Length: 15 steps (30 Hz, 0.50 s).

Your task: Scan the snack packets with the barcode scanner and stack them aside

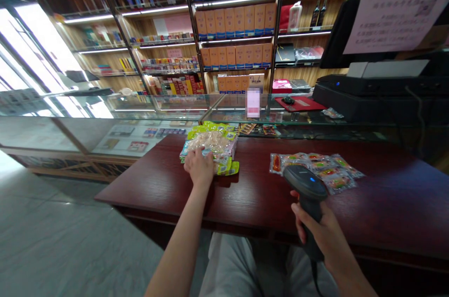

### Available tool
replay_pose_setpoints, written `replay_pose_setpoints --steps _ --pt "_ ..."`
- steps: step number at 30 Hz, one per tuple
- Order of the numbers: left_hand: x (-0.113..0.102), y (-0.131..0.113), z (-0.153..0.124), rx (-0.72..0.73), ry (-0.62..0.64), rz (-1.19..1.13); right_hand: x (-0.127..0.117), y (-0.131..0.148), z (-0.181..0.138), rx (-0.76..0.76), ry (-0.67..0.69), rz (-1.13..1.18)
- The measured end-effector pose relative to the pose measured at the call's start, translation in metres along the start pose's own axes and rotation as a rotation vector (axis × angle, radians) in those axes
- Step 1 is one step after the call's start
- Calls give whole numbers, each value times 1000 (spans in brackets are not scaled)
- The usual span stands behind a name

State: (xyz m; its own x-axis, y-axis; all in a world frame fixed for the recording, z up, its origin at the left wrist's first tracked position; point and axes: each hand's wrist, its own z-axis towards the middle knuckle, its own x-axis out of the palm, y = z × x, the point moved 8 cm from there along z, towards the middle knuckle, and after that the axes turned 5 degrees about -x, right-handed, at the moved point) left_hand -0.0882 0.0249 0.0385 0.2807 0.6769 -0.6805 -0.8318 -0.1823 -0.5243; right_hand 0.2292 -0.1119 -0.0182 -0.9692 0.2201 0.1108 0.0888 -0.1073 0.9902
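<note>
My left hand (199, 166) rests on the near edge of a pile of clear and yellow-green snack packets (212, 140), its thumb and fingers apart. The fingertips touch the packets, and some of them are hidden by the hand. One yellow-green packet (229, 168) sticks out at the pile's near right. My right hand (315, 227) is wrapped round the handle of a black barcode scanner (305, 182). The scanner has a blue light on top and stands upright, its head toward the left. Behind it lie several small clear packets (329, 170) with red and green contents.
The dark red wooden table (252, 194) spans the space before me. Beyond it stands a glass display counter (168, 110) with a phone-like upright pink panel (253, 103), a mouse (288, 100) on a red mat, and a monitor (338, 35) at right. Stocked shelves line the wall.
</note>
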Motion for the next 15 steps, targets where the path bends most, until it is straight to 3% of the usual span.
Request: replay_pose_setpoints --steps 3,8,12,15 --pt "0 -25 -8 84 -17 -71 -10 -2 2 -12 -29 8" --pt "14 -89 -40 314 29 -241 -27 -7 7 20 -89 20" --pt "54 -141 -76 466 226 -300 -36 -8 9 46 -144 62" --pt "91 -163 -95 466 356 -207 -40 -5 11 15 -141 91"
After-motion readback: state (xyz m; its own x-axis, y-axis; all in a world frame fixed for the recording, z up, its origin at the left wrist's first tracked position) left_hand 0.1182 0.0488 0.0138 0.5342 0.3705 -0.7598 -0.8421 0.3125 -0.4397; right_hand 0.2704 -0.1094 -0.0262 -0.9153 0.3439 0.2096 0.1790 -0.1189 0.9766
